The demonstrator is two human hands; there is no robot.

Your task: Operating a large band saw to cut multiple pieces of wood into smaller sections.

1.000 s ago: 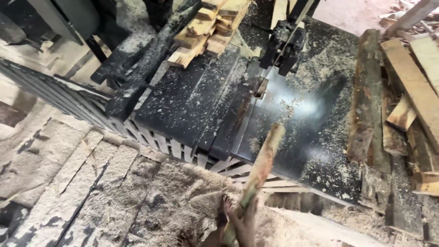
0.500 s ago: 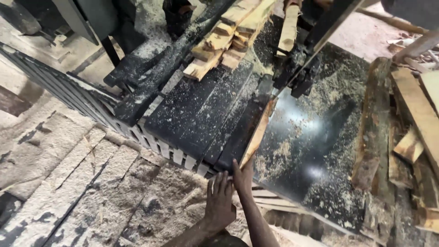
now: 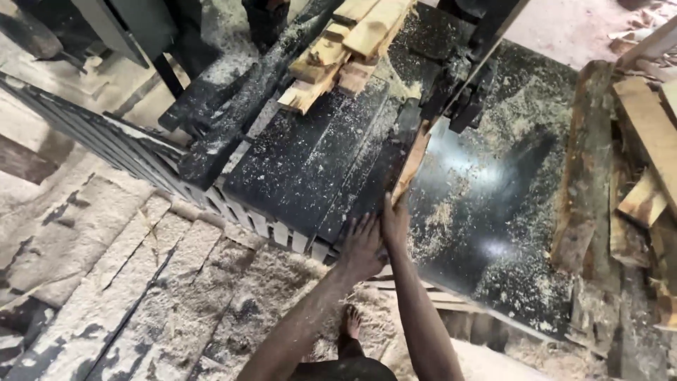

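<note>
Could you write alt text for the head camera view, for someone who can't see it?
Seen from above, a person's left hand and right hand press on the near end of a thin wood strip lying on a dark, sawdust-strewn saw table. Cut wood pieces are stacked beyond; rough planks lie right.

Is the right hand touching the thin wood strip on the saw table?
Touching. The head view shows the right hand fingertips pressed against the near end of the wood strip, no gap between them.

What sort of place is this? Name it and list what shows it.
Most likely a sawmill or woodworking shop. A dark saw table is dusted with sawdust, both hands, left hand and right hand, push a wood strip across it, and cut wood pieces lie stacked beyond.
</note>
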